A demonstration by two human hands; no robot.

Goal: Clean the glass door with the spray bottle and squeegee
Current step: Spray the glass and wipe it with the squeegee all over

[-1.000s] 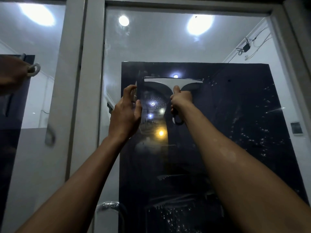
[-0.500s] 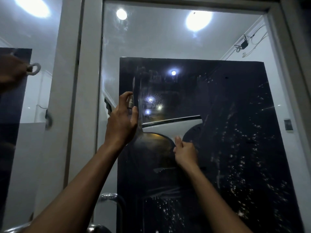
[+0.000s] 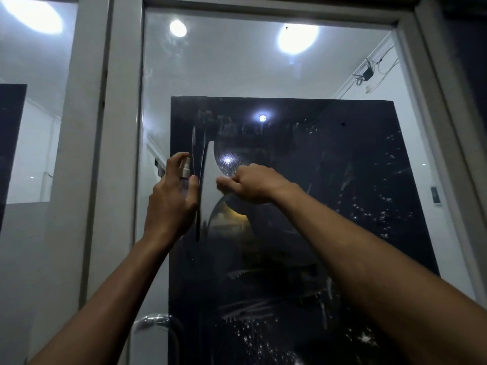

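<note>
The glass door point(image 3: 263, 69) fills the view, with a dark panel point(image 3: 342, 180) behind it and water droplets and streaks on the pane. My right hand point(image 3: 250, 184) grips the handle of a white squeegee point(image 3: 208, 175), whose blade stands vertical against the glass just left of that hand. My left hand point(image 3: 171, 196) holds a small spray bottle point(image 3: 185, 171) raised in front of the glass, close beside the blade. Most of the bottle is hidden by my fingers and palm.
A pale door frame point(image 3: 123, 127) runs up the left side and another point(image 3: 434, 101) slants down the right. A metal door handle point(image 3: 150, 321) curves out near the bottom left. Ceiling lights point(image 3: 297, 40) shine in the glass.
The squeegee went down the glass with its blade level, then rose and turned so the blade stands vertical next to my left hand. My left hand stayed in place with the bottle.
</note>
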